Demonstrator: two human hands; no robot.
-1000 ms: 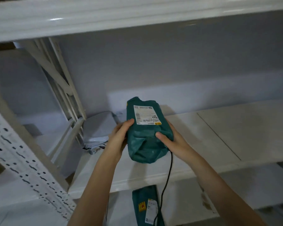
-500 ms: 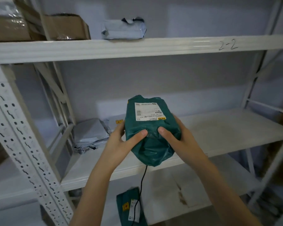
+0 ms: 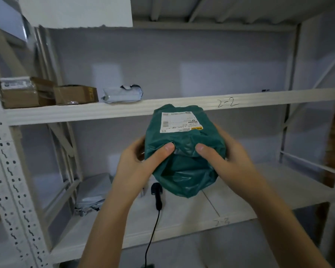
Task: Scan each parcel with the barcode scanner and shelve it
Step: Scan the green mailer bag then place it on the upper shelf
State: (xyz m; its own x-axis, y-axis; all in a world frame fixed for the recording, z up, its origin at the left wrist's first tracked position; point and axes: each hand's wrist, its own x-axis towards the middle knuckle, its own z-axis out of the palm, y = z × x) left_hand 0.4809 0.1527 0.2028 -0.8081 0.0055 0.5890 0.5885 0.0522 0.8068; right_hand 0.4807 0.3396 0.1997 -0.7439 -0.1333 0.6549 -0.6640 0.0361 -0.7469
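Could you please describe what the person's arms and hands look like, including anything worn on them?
The left hand and right hand are bare: no gloves, rings or watch visible. Both forearms are uncovered as far as the frame shows, with no sleeves in view. Fingernails look short and unpainted.

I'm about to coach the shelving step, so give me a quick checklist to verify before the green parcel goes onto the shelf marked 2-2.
1. Grip: left hand and right hand both hold the green parcel, thumbs on top. Ok.
2. Label: the white shipping label faces up, uncovered. Ok.
3. Landing spot: the shelf marked 2-2 looks bare right of the grey mailer bag. Ok.
4. Height: the parcel's underside is below that shelf's front edge. Not ok.
5. Scanned already: cannot tell.
6. Barcode scanner: lies on the lower shelf, in neither hand. Ok.
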